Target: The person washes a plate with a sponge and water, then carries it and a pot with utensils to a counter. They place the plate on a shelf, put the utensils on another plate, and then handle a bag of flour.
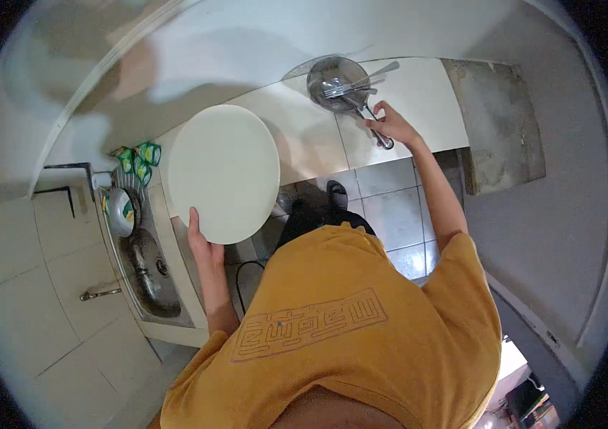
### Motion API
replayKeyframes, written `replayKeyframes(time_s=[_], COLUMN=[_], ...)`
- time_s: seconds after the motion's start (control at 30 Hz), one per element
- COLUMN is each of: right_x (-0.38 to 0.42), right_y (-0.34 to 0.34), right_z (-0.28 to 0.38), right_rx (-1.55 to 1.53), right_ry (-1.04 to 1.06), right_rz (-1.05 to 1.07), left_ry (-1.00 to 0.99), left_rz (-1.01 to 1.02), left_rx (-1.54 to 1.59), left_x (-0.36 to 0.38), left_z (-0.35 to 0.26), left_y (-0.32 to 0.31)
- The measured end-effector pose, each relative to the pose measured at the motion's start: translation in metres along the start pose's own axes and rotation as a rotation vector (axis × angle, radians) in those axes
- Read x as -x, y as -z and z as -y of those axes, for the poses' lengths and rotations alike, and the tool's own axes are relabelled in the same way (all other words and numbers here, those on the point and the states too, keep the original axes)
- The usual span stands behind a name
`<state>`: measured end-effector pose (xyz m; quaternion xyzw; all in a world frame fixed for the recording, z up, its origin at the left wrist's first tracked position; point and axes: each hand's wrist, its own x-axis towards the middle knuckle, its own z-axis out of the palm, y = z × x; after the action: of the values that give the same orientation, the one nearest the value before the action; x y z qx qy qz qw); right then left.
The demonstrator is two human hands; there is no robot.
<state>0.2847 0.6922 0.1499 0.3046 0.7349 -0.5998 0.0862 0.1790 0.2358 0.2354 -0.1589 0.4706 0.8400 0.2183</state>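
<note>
My left hand [205, 243] grips the lower edge of a large white oval plate [225, 171], its thumb on the upper face. The plate is held above the counter near the sink. My right hand [393, 127] is closed at the dark handle of a pan [316, 87] near the wall. A fork [347, 89] and other metal utensils lie across the pan, some with handles past its rim. The fingers partly cover the pan's handle.
A steel sink [175, 279] is at the left, with a tap [100, 293] beside it. A metal bowl [122, 213] and green packets [139, 159] sit at its far end. The white tiled counter [304, 136] runs along the wall to a grey slab [500, 129].
</note>
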Motion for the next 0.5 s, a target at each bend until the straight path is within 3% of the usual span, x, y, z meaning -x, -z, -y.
replayKeyframes(time_s=[0.2, 0.3, 0.4, 0.5], right_x=[-0.012, 0.002, 0.013, 0.024], right_y=[-0.017, -0.030, -0.032, -0.046], right_z=[-0.015, -0.006, 0.003, 0.012], right_rx=[-0.217, -0.269, -0.095, 0.017], right_ry=[0.025, 0.038, 0.059, 0.132], right_rz=[0.093, 0.012, -0.091, -0.279], left_ry=[-0.022, 0.029, 0.051, 0.089], left_rz=[0.033, 0.034, 0.000, 0.133], left_rx=[-0.108, -0.117, -0.167, -0.094], left_x=[-0.008, -0.008, -0.024, -0.045], left_z=[0.000, -0.006, -0.002, -0.007], left_y=[-0.020, -0.022, -0.014, -0.002])
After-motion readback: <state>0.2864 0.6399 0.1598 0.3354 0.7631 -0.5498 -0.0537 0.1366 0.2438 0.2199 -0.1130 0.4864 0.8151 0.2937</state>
